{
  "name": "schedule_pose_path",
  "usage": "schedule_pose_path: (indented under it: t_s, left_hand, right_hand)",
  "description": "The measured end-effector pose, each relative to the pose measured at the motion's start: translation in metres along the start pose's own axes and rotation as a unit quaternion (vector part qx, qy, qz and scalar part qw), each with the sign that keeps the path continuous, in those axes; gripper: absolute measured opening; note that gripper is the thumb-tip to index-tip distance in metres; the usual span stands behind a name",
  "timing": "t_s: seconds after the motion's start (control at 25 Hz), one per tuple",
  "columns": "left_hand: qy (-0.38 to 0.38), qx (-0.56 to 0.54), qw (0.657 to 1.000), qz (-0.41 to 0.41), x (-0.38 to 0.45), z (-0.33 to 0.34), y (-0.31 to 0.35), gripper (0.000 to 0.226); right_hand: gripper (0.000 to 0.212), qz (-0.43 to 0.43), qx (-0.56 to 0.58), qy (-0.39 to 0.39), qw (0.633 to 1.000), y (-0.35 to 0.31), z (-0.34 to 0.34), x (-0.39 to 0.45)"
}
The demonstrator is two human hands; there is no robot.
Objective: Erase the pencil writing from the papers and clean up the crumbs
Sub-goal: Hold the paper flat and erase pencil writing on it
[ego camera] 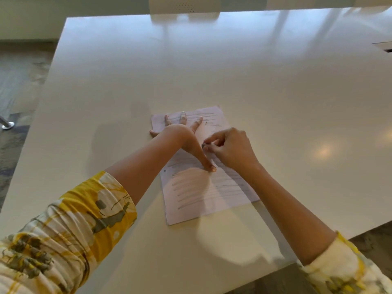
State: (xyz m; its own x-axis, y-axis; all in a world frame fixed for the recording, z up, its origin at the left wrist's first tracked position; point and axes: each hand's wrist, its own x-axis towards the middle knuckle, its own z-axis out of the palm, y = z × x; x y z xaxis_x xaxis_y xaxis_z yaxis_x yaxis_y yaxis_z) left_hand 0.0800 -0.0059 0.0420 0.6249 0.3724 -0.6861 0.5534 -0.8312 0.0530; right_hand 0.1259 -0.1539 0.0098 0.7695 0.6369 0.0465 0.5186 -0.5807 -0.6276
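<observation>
- A white sheet of paper with grey pencil scribble lines point(203, 187) lies flat near the middle of a glossy off-white table point(254, 81), tilted a little so its far end leans to the left.
- The left hand point(182, 134) presses down on the far part of the sheet with fingers spread wide; the thumb stretches back toward the person and its tip touches the paper near the middle of the page.
- The right hand point(229, 147) hovers low over the sheet's right side, just beside the left thumb, fingers curled in a pinch around a small dark object point(205, 146); it is too small and blurred to say what it is.
- Both forearms are bare, with yellow-and-white patterned sleeves point(70, 225) pushed up toward the elbows.
- Pencil lines run across the near half of the page and along its far edge.
- A white chair back point(184, 6) stands behind the table's far edge.
</observation>
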Motion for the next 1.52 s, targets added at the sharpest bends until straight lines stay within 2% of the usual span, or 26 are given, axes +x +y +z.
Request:
schedule_pose_path:
  t_s: [0.12,0.4,0.56,0.68,0.96,1.24,1.52]
  left_hand:
    - [-0.001,-0.003,1.000,0.000,0.000,0.001,0.000,0.164]
    - [-0.011,0.000,1.000,-0.005,-0.002,-0.002,0.001,0.173]
    - [-0.003,-0.001,1.000,-0.003,-0.002,0.000,0.001,0.167]
    - [-0.002,-0.003,1.000,-0.003,-0.001,0.000,0.001,0.167]
    - [-0.011,-0.004,1.000,-0.004,-0.004,-0.002,0.002,0.172]
    - [-0.003,-0.006,1.000,-0.009,-0.005,0.000,0.003,0.165]
    - [-0.008,-0.006,1.000,-0.006,-0.005,-0.001,0.002,0.168]
  right_hand:
    - [0.010,0.000,0.016,-0.007,1.000,0.002,-0.001,-0.019]
    - [0.011,0.031,-0.020,0.065,0.997,-0.005,0.000,0.045]
    - [0.011,0.032,-0.019,0.009,0.999,0.002,-0.003,-0.005]
    - [0.010,0.029,-0.010,0.006,1.000,0.006,-0.005,-0.025]
    - [0.011,0.049,-0.026,0.065,0.996,-0.001,-0.006,0.046]
    - [0.008,0.058,0.002,-0.011,0.998,0.015,-0.008,-0.018]
    - [0.012,0.055,-0.009,0.057,0.997,0.007,-0.012,0.051]
